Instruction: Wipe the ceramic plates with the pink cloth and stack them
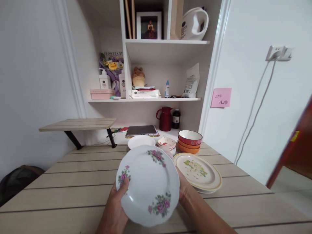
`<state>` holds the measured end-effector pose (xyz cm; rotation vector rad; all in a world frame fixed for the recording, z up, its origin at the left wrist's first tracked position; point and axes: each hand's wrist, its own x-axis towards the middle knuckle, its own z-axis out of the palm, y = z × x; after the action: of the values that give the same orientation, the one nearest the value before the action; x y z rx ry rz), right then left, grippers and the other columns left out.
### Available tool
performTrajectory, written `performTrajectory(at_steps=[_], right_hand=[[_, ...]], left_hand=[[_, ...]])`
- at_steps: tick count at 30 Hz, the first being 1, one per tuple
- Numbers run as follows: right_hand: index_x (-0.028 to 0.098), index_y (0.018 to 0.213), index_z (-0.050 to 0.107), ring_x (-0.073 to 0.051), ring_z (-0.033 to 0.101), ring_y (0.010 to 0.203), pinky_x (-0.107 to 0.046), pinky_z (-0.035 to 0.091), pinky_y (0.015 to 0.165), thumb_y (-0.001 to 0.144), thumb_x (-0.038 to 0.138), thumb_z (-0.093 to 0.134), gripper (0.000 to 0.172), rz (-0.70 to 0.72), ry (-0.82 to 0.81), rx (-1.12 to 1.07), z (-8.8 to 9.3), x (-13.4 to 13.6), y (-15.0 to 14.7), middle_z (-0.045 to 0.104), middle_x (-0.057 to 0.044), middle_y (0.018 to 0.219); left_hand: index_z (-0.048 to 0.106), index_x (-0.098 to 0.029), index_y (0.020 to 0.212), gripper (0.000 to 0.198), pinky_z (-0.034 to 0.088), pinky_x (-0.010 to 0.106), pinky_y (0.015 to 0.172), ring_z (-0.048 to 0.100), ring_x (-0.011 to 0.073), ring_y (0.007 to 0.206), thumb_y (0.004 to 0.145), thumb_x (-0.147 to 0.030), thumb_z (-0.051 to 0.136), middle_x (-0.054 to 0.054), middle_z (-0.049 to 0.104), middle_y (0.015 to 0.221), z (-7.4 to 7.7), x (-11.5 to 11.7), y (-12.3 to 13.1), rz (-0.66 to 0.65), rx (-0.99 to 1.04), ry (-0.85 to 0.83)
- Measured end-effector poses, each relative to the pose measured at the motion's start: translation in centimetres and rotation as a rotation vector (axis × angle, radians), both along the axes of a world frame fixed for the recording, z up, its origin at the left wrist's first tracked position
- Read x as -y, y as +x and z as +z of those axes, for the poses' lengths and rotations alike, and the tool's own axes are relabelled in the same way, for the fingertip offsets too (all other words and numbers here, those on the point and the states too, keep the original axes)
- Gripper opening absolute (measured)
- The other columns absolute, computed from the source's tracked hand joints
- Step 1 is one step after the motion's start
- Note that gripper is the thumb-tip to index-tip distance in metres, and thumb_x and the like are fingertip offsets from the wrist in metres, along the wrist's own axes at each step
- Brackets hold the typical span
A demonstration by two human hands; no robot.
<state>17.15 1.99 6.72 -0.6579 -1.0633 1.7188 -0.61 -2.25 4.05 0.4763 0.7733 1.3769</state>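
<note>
A white plate (148,185) with a wavy rim and purple-pink flower sprays is held up, tilted toward me, above the table. My left hand (115,203) grips its left edge, thumb on the front face and the other fingers out of sight. My right hand (182,185) is behind the plate's right edge, its fingers hidden. A pale pink cloth (167,150) shows past the upper right rim, apparently in that hand. Close to the right hand lies a stack of cream plates (204,170) with yellow rims and a green pattern.
Behind the held plate are a white dish (140,141), small patterned bowls (168,142) and stacked red and orange bowls (190,140). A dark red jug (165,118), dark bottle (175,119) and laptop (141,130) stand further back. A raised wooden stand (78,124) is at left.
</note>
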Motion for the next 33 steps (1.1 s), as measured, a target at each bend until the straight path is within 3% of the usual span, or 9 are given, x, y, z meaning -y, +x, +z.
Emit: performTrajectory(at_steps=[3, 11, 15, 19, 22, 24, 27, 30, 33], right_hand=[[0.015, 0.099, 0.069, -0.026, 0.065, 0.104, -0.042, 0.047, 0.095, 0.079, 0.041, 0.061, 0.034, 0.089, -0.116, -0.170, -1.3, 0.8, -0.6, 0.074, -0.011, 0.097], [0.019, 0.109, 0.066, -0.023, 0.065, 0.102, -0.038, 0.050, 0.090, 0.077, 0.032, 0.070, 0.035, 0.024, -0.111, -0.327, -2.1, 1.3, -4.1, 0.073, -0.007, 0.106], [0.015, 0.108, 0.068, -0.023, 0.068, 0.095, -0.036, 0.053, 0.084, 0.085, 0.038, 0.059, 0.033, 0.070, -0.131, -0.279, -2.5, 1.7, -4.6, 0.074, -0.009, 0.100], [0.016, 0.099, 0.071, -0.020, 0.069, 0.085, -0.032, 0.054, 0.078, 0.088, 0.043, 0.055, 0.034, 0.007, -0.229, -0.290, -2.3, 1.8, -4.7, 0.075, -0.007, 0.093], [0.018, 0.110, 0.068, -0.022, 0.069, 0.092, -0.035, 0.054, 0.082, 0.089, 0.059, 0.049, 0.050, 0.048, -0.243, -0.364, -2.1, 2.0, -4.8, 0.074, -0.008, 0.102], [0.018, 0.119, 0.063, -0.023, 0.068, 0.097, -0.036, 0.054, 0.085, 0.086, 0.061, 0.053, 0.055, 0.034, -0.209, -0.379, -2.2, 2.0, -5.1, 0.072, -0.009, 0.108], [0.018, 0.122, 0.057, -0.022, 0.071, 0.082, -0.036, 0.056, 0.078, 0.079, 0.037, 0.070, 0.049, -0.189, -0.250, -0.263, -2.6, 1.4, -5.1, 0.075, -0.007, 0.096], [0.017, 0.123, 0.054, -0.022, 0.070, 0.068, -0.036, 0.058, 0.069, 0.077, 0.023, 0.069, 0.048, -0.395, -0.334, -0.127, -2.3, 0.3, -3.2, 0.075, -0.006, 0.084], [0.018, 0.124, 0.053, -0.022, 0.070, 0.070, -0.036, 0.058, 0.070, 0.076, 0.019, 0.070, 0.051, -0.358, -0.245, -0.029, -1.2, -0.7, 0.7, 0.075, -0.006, 0.086]], left_hand=[[0.062, -0.014, 0.122, 0.050, 0.055, 0.045, 0.091, 0.071, 0.0307, 0.095, 0.075, -0.024, 0.073, 0.015, 0.075, 0.100, 0.0, -0.5, -0.4, 0.085, 0.020, -0.012], [0.058, -0.018, 0.129, 0.047, 0.054, 0.044, 0.094, 0.069, 0.0273, 0.100, 0.083, -0.022, 0.064, 0.014, 0.072, 0.112, -1.2, -1.7, -1.5, 0.243, -0.001, 0.026], [0.058, -0.022, 0.129, 0.046, 0.053, 0.041, 0.095, 0.069, 0.0249, 0.101, 0.083, -0.021, 0.064, 0.011, 0.071, 0.116, -1.3, -1.6, -1.3, 0.272, 0.021, 0.091], [0.057, -0.022, 0.130, 0.045, 0.054, 0.041, 0.093, 0.068, 0.0243, 0.102, 0.086, -0.021, 0.061, 0.012, 0.071, 0.115, -1.2, -1.5, -0.8, 0.308, 0.008, 0.072], [0.056, -0.021, 0.131, 0.045, 0.055, 0.042, 0.090, 0.069, 0.0251, 0.099, 0.087, -0.022, 0.059, 0.013, 0.072, 0.113, -1.1, -1.5, -0.7, 0.344, -0.005, 0.055], [0.054, -0.023, 0.133, 0.048, 0.056, 0.044, 0.088, 0.069, 0.0259, 0.099, 0.086, -0.022, 0.060, 0.013, 0.071, 0.115, -1.2, -1.5, -0.6, 0.354, -0.013, 0.069], [0.051, -0.023, 0.136, 0.056, 0.055, 0.044, 0.089, 0.068, 0.0278, 0.103, 0.081, -0.021, 0.066, 0.014, 0.069, 0.119, -1.1, -1.2, -0.4, 0.273, -0.021, 0.100], [0.049, -0.024, 0.138, 0.064, 0.052, 0.043, 0.095, 0.065, 0.0277, 0.108, 0.078, -0.020, 0.070, 0.014, 0.066, 0.125, -0.6, -0.9, 0.0, 0.111, 0.016, 0.127], [0.044, -0.026, 0.141, 0.065, 0.048, 0.043, 0.100, 0.061, 0.0278, 0.115, 0.080, -0.027, 0.068, 0.013, 0.061, 0.132, 0.1, -0.7, 0.1, -0.048, 0.075, 0.153]])
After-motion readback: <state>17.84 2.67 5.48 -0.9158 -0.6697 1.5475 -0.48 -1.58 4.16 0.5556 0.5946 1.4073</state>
